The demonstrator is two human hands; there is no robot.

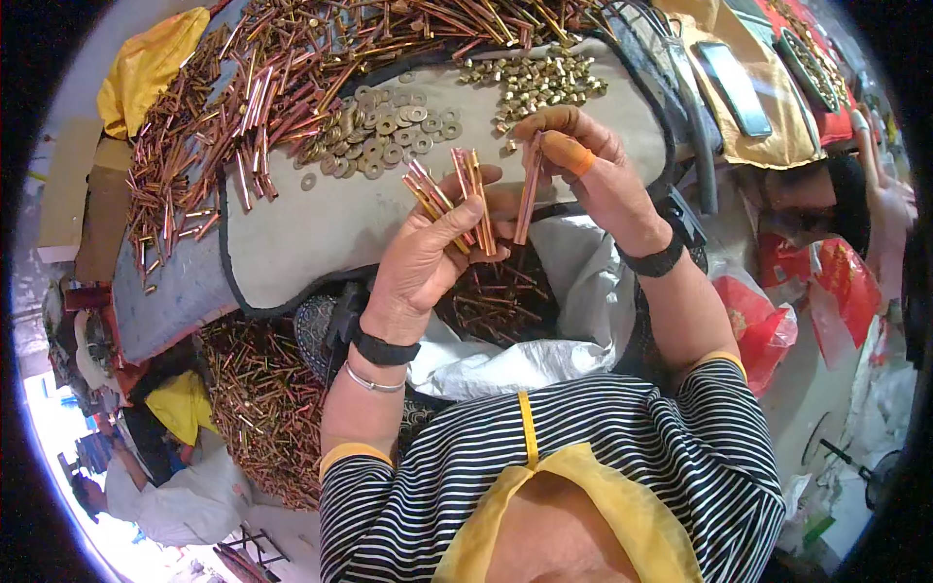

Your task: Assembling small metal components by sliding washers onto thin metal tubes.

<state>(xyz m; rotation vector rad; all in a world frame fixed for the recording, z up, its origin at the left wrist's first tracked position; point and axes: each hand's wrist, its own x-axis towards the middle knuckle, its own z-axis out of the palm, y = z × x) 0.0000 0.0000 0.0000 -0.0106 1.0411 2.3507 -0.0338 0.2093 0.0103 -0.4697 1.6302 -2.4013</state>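
My left hand (418,255) is closed around several slim copper-coloured bolts (475,199), which fan out in two bunches between its fingers and thumb. Just to its right, my right hand (603,170) pinches one or more similar long bolts (528,199) by the upper end, hanging almost upright. An orange wrap (568,153) covers one of its fingers. Beyond the hands, flat round washers (374,146) lie heaped on a grey mat (292,233). Small brass-coloured nuts (549,80) are piled right of them. Fingers partly hide the held ends.
A large heap of copper-coloured bolts (282,83) covers the table's far side. Below my hands sits an open white sack (583,330) with bolts inside; more bolts (258,408) fill the lower left. A phone (734,89) lies far right, above red plastic bags (748,316).
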